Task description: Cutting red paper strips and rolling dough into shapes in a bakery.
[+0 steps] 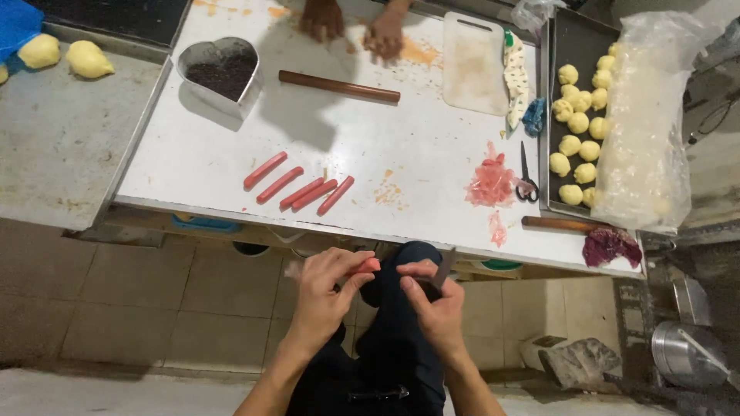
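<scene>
My left hand (327, 289) holds a pink sausage (365, 266) below the front edge of the white table (193, 154), its fingers pinching the sausage's end. My right hand (433, 296) grips a small knife (445, 267) with the blade pointing up, close to the sausage. Several peeled pink sausages (297, 185) lie side by side on the table near its front edge. A pile of pink casing scraps (490, 183) sits to the right of them, next to black-handled scissors (526, 179).
Another person's hands (354, 27) rest at the far edge. A wooden rolling pin (339, 86), a heart-shaped tin (222, 73), a white cutting board (474, 65), a dark tray of dough balls (578, 115) and a plastic bag (644, 131) stand on the table.
</scene>
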